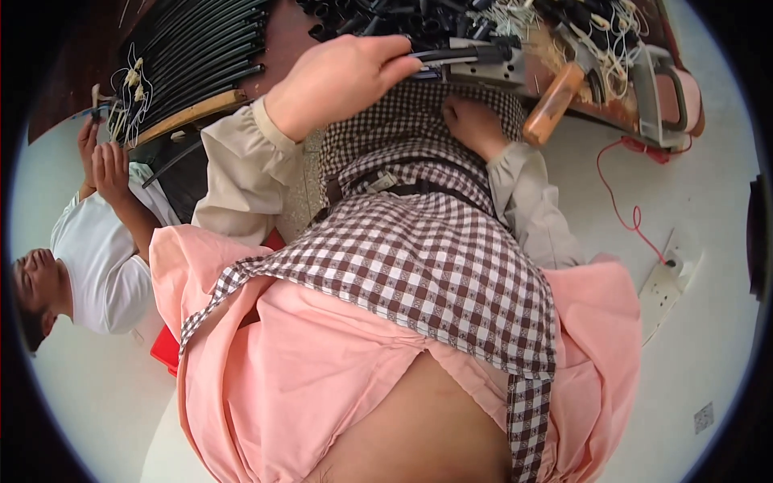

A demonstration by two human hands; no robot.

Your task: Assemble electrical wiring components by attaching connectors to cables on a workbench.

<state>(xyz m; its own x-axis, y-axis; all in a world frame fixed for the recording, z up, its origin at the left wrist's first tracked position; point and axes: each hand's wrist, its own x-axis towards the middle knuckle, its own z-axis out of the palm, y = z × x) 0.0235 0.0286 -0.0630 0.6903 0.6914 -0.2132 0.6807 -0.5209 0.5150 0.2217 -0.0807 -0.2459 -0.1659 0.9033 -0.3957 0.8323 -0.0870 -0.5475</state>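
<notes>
My left hand (342, 80) is closed at the table's front edge, thumb and fingers pinching a slim black tube (451, 56). That tube runs to the right, against a grey metal block fixture (491, 68) with holes in its side. I cannot tell whether the tube sits inside the fixture or only lies along it. Below the fixture, my right hand (473, 125) rests low over the checkered apron (419, 266), its fingers curled. Whatever it may hold is hidden. Right of it, a wooden handle (555, 103) sticks out past the table edge.
Long black tubes (193, 60) lie in rows at the left. Short black pieces (366, 16) and white cords (616, 36) are heaped at the back. A grey metal clamp frame (656, 97) stands at the right corner, above a red cable (620, 197). Another person (105, 241) works at the left.
</notes>
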